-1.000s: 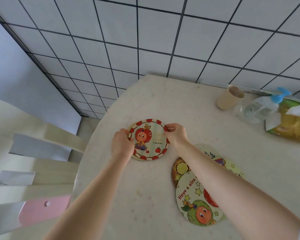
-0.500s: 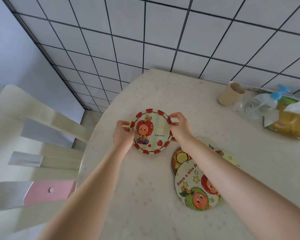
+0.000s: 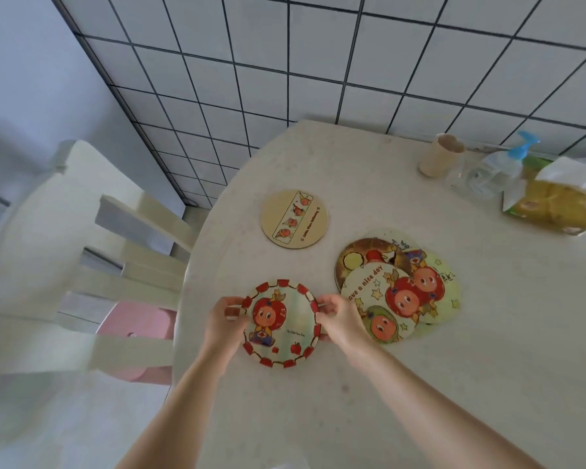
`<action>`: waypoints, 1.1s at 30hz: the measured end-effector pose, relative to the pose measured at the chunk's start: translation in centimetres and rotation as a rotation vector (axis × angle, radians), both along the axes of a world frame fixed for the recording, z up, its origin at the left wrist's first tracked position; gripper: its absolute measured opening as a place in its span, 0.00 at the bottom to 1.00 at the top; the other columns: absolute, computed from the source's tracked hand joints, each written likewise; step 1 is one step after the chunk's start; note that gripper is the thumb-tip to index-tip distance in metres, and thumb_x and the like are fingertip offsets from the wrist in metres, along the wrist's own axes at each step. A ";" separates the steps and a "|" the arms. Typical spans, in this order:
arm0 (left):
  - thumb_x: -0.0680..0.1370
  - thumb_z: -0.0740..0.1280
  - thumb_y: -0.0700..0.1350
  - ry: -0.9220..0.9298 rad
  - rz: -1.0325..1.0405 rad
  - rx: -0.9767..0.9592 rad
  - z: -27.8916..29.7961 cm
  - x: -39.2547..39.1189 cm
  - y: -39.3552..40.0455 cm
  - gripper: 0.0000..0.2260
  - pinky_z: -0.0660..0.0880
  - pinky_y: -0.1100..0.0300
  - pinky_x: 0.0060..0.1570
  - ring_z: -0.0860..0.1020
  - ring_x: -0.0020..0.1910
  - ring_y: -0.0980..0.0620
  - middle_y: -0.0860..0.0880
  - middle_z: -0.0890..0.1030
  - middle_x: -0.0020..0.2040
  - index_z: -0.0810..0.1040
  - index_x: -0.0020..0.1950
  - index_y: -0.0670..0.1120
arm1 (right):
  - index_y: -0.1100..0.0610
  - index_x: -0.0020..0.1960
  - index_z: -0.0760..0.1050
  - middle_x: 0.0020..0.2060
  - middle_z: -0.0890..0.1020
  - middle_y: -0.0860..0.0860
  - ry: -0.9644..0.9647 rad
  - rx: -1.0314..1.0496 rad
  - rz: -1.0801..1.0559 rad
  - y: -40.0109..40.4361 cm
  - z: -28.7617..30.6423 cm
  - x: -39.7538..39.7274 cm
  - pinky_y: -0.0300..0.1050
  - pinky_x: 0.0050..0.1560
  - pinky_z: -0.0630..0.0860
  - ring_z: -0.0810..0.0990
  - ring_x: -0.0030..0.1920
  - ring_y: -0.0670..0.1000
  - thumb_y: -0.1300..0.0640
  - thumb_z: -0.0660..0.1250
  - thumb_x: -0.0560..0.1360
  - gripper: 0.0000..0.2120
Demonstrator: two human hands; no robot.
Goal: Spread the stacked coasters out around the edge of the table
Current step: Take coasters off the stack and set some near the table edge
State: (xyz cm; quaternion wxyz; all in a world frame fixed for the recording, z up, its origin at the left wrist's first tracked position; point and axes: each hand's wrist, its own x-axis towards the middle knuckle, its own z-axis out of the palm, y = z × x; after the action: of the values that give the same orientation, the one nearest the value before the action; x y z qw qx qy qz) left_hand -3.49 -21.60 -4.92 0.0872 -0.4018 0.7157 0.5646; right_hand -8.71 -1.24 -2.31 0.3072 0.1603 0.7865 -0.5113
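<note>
Left hand (image 3: 224,324) and right hand (image 3: 339,319) each pinch opposite edges of red-bordered coaster (image 3: 280,323) near counter (image 3: 420,384) left edge, beige coaster (image 3: 294,219) beyond, fanned stack (image 3: 398,286) just right.

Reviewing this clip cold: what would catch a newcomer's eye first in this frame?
First, the red-bordered coaster near the table's left edge, pinched on either side by the left hand and the right hand. Just right of it lies a fanned pile of cartoon coasters, overlapping one another. Farther back, a plain beige coaster lies alone, flat on the table.
</note>
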 end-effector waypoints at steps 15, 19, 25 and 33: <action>0.76 0.62 0.34 0.020 -0.128 -0.301 0.4 3.6 3.7 0.16 0.77 0.55 0.50 0.77 0.53 0.47 0.51 0.73 0.53 0.77 0.62 0.45 | 0.57 0.64 0.73 0.57 0.81 0.50 0.065 0.053 0.034 3.7 0.0 2.1 0.47 0.60 0.76 0.78 0.55 0.48 0.64 0.62 0.76 0.17; 0.76 0.62 0.34 0.025 -0.212 -0.375 0.5 3.1 6.0 0.15 0.78 0.52 0.53 0.76 0.55 0.45 0.48 0.73 0.59 0.78 0.60 0.45 | 0.57 0.61 0.75 0.54 0.82 0.51 0.056 0.085 0.003 6.6 0.0 2.2 0.53 0.59 0.77 0.79 0.55 0.52 0.62 0.64 0.76 0.14; 0.76 0.60 0.36 0.054 -0.350 -0.336 0.4 -0.6 12.2 0.16 0.71 0.67 0.43 0.76 0.51 0.54 0.48 0.78 0.61 0.77 0.61 0.47 | 0.58 0.59 0.75 0.54 0.81 0.53 0.146 0.250 -0.099 12.5 0.1 0.2 0.44 0.50 0.75 0.78 0.51 0.50 0.63 0.64 0.76 0.12; 0.74 0.65 0.37 0.005 -0.381 -0.254 -0.8 -4.9 18.8 0.23 0.75 0.60 0.48 0.72 0.58 0.50 0.46 0.73 0.63 0.69 0.68 0.48 | 0.60 0.64 0.70 0.51 0.79 0.53 0.137 0.339 -0.156 16.2 -1.1 -3.2 0.42 0.48 0.69 0.74 0.48 0.50 0.62 0.65 0.74 0.19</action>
State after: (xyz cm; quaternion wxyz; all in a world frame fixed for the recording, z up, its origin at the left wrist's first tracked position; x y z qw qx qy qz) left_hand -8.36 -2.84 -5.73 0.1390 -0.2659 0.8441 0.4443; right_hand -11.88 14.93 -3.45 0.1807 0.2351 0.8655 -0.4036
